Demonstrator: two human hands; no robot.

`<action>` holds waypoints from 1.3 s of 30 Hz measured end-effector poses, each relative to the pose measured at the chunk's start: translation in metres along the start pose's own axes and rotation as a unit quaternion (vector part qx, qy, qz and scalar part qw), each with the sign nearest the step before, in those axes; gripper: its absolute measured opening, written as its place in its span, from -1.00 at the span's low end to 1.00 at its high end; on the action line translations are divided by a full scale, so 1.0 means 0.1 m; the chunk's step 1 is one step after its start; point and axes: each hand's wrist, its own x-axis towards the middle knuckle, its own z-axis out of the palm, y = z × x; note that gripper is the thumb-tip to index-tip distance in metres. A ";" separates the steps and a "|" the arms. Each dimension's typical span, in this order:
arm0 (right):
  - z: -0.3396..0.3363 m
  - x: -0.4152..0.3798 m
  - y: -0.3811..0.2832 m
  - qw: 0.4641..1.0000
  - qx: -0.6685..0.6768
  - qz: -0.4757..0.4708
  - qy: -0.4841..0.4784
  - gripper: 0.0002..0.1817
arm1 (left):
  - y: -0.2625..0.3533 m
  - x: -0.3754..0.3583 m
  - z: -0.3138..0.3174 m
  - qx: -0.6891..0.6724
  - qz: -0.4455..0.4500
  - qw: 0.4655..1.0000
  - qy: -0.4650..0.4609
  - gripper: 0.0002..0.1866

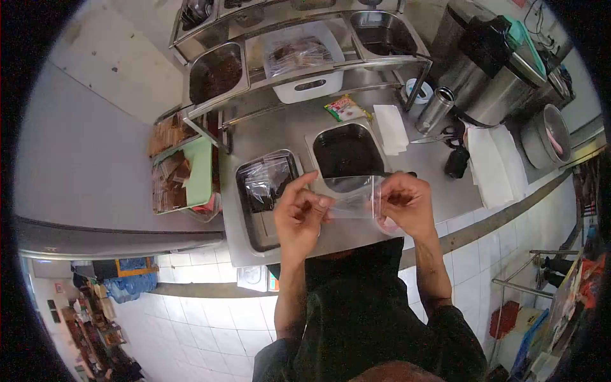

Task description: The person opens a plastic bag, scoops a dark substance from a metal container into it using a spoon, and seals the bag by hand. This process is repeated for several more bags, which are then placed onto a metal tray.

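A small clear zip bag (354, 205) is stretched between my two hands in front of my body. My left hand (301, 213) pinches one end of it between thumb and fingers. At the other end, by the zip strip, my right hand (405, 198) has its fingers closed on the bag. Just beyond the bag sits a metal pan (317, 141) filled with something dark. To the left, a second metal pan (249, 234) holds several filled clear bags (267, 181). Part of a pink round item (386, 224) shows below my right hand.
A metal rack (267, 84) at the back carries a white basket (310, 89) and metal pans. A green tray (202, 172) with brown packets stands left. On the right are scissors (450, 135), a steel cup (436, 109), white paper (493, 167) and a large steel container (487, 73).
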 end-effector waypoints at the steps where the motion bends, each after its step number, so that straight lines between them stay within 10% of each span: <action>1: -0.04 0.00 0.03 1.000 -0.016 0.008 -0.005 -0.87 | 0.00 -0.01 0.00 0.006 0.005 1.000 0.011 -0.52; 10: -0.17 0.09 -0.16 0.963 -0.260 -0.032 -0.060 -0.61 | 0.32 0.03 0.11 0.372 0.214 0.903 0.010 -0.25; 13: -0.12 0.07 -0.24 0.959 -0.274 0.016 -0.073 -0.62 | 0.38 0.03 0.17 0.419 0.226 0.865 -0.159 -0.13; 19: -0.05 0.03 -0.26 0.923 -0.364 -0.071 -0.104 -0.57 | 0.16 0.01 0.22 0.405 0.233 0.862 -0.199 -0.24; 25: -0.01 0.04 -0.34 0.911 -0.376 0.002 -0.167 -0.71 | 0.11 -0.10 0.15 0.407 0.218 0.868 -0.185 -0.30; 28: -0.11 0.10 -0.25 0.925 -0.350 -0.139 -0.050 -0.76 | 0.05 -0.12 0.04 0.396 0.205 0.880 -0.163 -0.28; 31: -0.22 0.25 -0.26 0.793 -0.569 -0.195 0.098 -0.75 | 0.00 -0.15 -0.13 0.384 0.190 0.900 -0.082 -0.28; 35: -0.28 0.26 -0.12 0.780 -0.625 0.005 -0.032 -0.77 | 0.07 -0.15 -0.29 0.377 0.167 0.911 0.004 -0.28; 39: -0.42 0.37 -0.01 0.729 -0.674 -0.101 -0.060 -0.76 | 0.07 -0.15 -0.49 0.394 0.160 0.904 0.051 -0.27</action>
